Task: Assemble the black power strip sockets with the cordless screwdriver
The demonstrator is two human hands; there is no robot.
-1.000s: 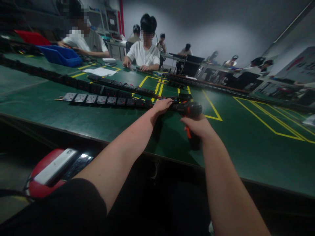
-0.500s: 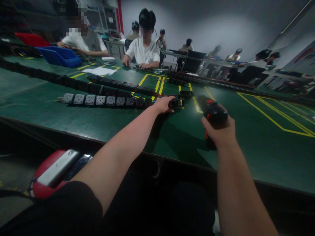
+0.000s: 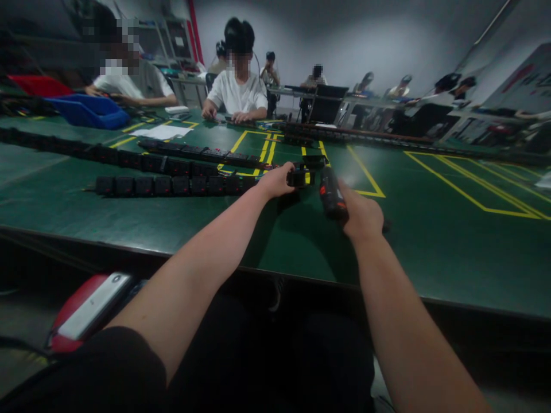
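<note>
My left hand [image 3: 278,181] grips a black module [image 3: 298,178] at the right end of a row of black socket blocks [image 3: 162,186] on the green table. Closed around a black and orange power tool [image 3: 331,195], my right hand [image 3: 362,213] is just right of the left one. The tool's front end points toward the held module; whether they touch is unclear. Beyond the near row lie a longer black row [image 3: 92,152] and a shorter one [image 3: 198,152].
A blue bin [image 3: 88,110] and a red bin [image 3: 38,86] stand at the back left, near white paper [image 3: 162,132]. Two people in white shirts sit across the green table [image 3: 451,252]. A phone [image 3: 94,306] rests on a red stool below the front edge.
My right hand has brought the tool leftward, close to the module in my left hand, and turned it. The camera view has shifted slightly. The near row's faces now look black instead of pale.
</note>
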